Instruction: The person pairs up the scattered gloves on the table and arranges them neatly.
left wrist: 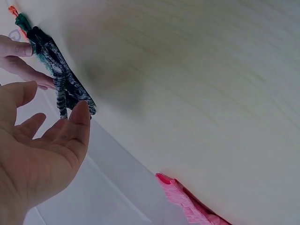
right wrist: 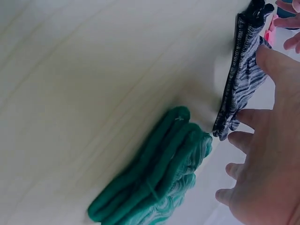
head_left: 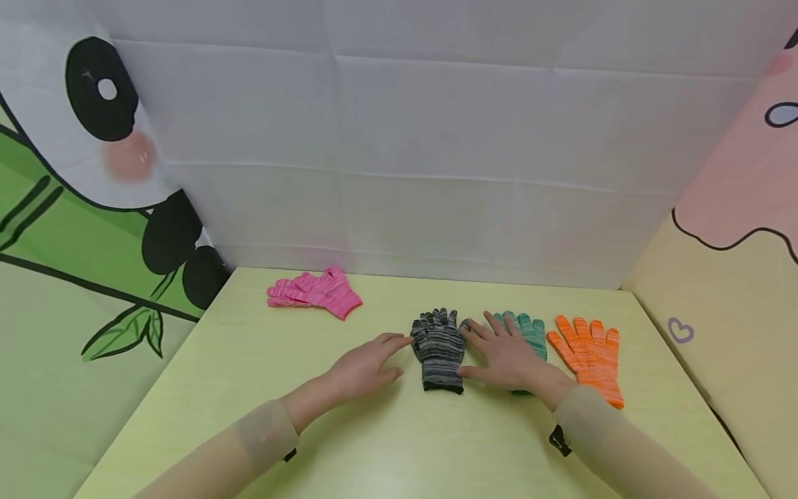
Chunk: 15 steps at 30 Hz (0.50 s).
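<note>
A pair of black-and-grey knit gloves (head_left: 440, 353) lies flat on the table, fingers toward the back wall and cuff toward me. My left hand (head_left: 368, 364) is at their left edge, its fingertips by the glove's fingers and the palm holding nothing. On the other side, my right hand (head_left: 505, 353) has its fingers spread, with thumb and fingertips along the gloves' right edge. Whether either hand presses on the fabric I cannot tell. Green gloves (right wrist: 154, 178) lie under and behind the right hand, partly hidden by it in the head view.
Orange gloves (head_left: 592, 353) lie to the right, near the right forearm. Pink gloves (head_left: 318, 291) rest at the back left of the pale wooden table (head_left: 349, 450). A white sheet (head_left: 424, 138) stands behind, with printed cartoon panels on both sides.
</note>
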Tool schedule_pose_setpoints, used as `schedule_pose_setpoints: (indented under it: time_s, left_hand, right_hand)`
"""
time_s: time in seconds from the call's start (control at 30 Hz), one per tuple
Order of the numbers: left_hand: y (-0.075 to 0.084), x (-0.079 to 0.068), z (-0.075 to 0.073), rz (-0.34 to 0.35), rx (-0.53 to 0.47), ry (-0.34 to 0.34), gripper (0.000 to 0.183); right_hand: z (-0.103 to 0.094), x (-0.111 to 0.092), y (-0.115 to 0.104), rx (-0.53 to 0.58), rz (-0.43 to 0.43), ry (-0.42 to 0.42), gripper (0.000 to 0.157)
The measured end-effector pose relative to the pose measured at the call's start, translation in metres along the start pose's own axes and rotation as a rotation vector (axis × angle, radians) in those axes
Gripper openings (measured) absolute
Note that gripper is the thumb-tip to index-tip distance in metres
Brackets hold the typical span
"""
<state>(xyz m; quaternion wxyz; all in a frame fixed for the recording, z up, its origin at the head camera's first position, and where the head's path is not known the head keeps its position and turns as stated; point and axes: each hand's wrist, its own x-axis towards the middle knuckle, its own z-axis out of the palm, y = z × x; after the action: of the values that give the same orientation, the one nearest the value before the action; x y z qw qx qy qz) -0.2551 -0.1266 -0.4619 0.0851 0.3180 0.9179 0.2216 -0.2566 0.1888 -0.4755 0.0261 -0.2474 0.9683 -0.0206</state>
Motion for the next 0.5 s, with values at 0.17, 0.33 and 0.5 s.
schedule_pose_setpoints:
  time_s: [0.17,0.33,0.5]
  left_hand:
    - [0.0,-0.001,0.002,0.056,0.087,-0.02,0.051]
    - [0.004,0.002,0.005,0.115,0.143,-0.009,0.038]
    - [0.013,0.013,0.015,0.123,0.222,-0.01,0.031]
  right_hand:
    - [0.009,0.006,0.0,0.017,0.027,-0.056,0.088]
    - [0.013,0.007,0.0,0.028,0.038,-0.079,0.088]
    - [0.007,0.009,-0.002,0.006,0.038,-0.104,0.089]
